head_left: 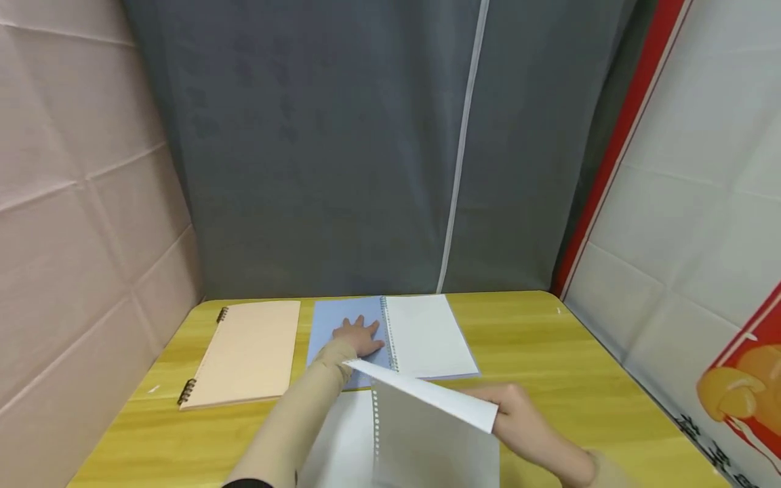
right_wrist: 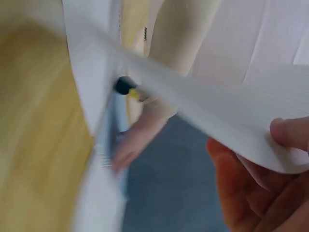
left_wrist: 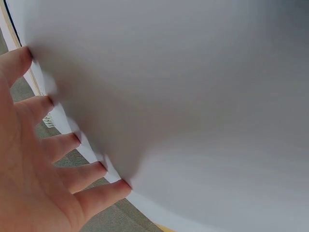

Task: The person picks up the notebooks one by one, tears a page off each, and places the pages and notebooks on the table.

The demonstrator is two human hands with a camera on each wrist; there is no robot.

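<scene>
An open ring binder lies mid-table, with its blue cover (head_left: 332, 318) on the left and a white page (head_left: 427, 335) on the right. My left hand (head_left: 360, 337) rests flat on the blue cover beside the rings, fingers straight and spread (left_wrist: 72, 140). My right hand (head_left: 515, 407) pinches a loose white punched sheet (head_left: 427, 423) at its right edge, thumb (right_wrist: 287, 133) on top, and holds it lifted and tilted above the near table. The right wrist view is blurred; it shows the sheet (right_wrist: 217, 108) crossing above my left hand (right_wrist: 133, 142).
A closed beige spiral notebook (head_left: 247, 352) lies left of the binder on the yellow wooden table (head_left: 549, 352). More white paper (head_left: 335, 444) lies at the near edge. A grey curtain hangs behind; pale walls close both sides.
</scene>
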